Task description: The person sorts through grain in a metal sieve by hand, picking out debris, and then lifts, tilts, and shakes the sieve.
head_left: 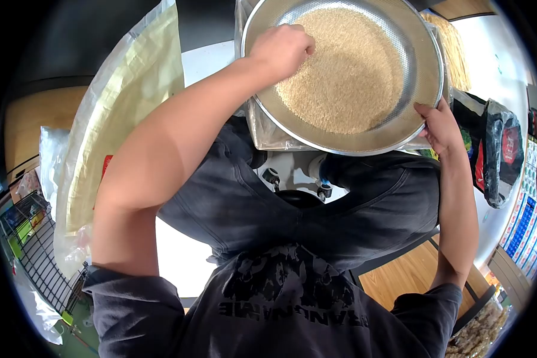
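A wide round metal sieve (420, 74) with a shiny rim sits above my knees at the top of the head view. Pale tan grain (346, 77), resembling rice, covers much of its perforated bottom. My left hand (282, 50) is over the left side of the sieve, its fingers curled closed at the grain's edge; what they hold, if anything, is hidden. With my right hand (440, 126) I grip the rim at the lower right, thumb on the inner side. Clear plastic (268, 132) shows beneath the sieve, partly covered by it.
On the left stands a large yellowish plastic sack (125, 95), close to my left arm. A black wire rack (36, 238) is farther left. To the right are a black package (502, 155), a bundle of straw-coloured strands (450, 51) and stacked blue-and-white boxes (525, 221).
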Demonstrator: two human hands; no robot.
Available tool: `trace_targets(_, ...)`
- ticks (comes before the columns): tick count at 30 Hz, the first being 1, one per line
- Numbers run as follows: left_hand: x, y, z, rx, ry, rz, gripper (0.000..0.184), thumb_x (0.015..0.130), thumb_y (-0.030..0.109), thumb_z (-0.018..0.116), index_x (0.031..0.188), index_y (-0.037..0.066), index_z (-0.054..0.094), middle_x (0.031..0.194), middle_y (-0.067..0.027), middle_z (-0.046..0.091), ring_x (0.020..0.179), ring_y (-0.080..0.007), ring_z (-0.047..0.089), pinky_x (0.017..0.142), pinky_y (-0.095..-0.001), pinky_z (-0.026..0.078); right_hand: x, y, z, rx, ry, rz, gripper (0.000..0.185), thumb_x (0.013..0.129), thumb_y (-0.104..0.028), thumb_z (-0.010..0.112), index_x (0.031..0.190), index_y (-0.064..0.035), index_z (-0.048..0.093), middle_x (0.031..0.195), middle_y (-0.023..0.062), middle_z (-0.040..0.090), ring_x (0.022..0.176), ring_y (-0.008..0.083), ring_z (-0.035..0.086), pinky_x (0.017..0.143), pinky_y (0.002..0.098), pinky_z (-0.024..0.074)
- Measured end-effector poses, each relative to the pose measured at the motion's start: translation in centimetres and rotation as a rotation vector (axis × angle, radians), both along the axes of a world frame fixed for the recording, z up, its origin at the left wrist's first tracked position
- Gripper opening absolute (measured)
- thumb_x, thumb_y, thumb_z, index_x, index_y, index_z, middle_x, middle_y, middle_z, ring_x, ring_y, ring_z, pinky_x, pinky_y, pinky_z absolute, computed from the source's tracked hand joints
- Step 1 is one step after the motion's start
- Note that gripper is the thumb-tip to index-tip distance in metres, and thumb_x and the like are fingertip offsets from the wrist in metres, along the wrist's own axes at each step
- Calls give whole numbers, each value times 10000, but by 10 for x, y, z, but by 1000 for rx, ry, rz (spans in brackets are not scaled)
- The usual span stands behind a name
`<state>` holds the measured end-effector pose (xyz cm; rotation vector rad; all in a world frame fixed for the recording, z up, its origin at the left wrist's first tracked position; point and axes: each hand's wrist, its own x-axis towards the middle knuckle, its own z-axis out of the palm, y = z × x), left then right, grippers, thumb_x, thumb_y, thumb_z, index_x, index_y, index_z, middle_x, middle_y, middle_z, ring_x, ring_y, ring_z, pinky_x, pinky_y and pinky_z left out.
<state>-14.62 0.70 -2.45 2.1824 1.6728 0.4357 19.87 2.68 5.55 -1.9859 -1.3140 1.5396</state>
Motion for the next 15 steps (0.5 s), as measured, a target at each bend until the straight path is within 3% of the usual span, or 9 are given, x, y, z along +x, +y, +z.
trace_targets(11, 16, 2, -12, 15, 54, -23, 135, 867, 113, 638, 944, 124, 748, 1063, -82, 699, 997, -300, 685, 864, -439, 548, -3, 0, 4, -10, 48, -10, 357, 933, -20, 572, 1284, 5, 511, 908, 76, 661, 578, 91, 614, 405, 191, 494)
trace_targets(15, 19, 4, -14, 33, 55, -12, 108, 862, 130, 704, 960, 89, 725, 1049, -78, 699, 980, -289, 687, 862, -425, 559, -5, 0, 6, -1, 39, -10, 377, 928, -26, 587, 1296, -2, 505, 889, 66, 651, 555, 84, 602, 399, 193, 487)
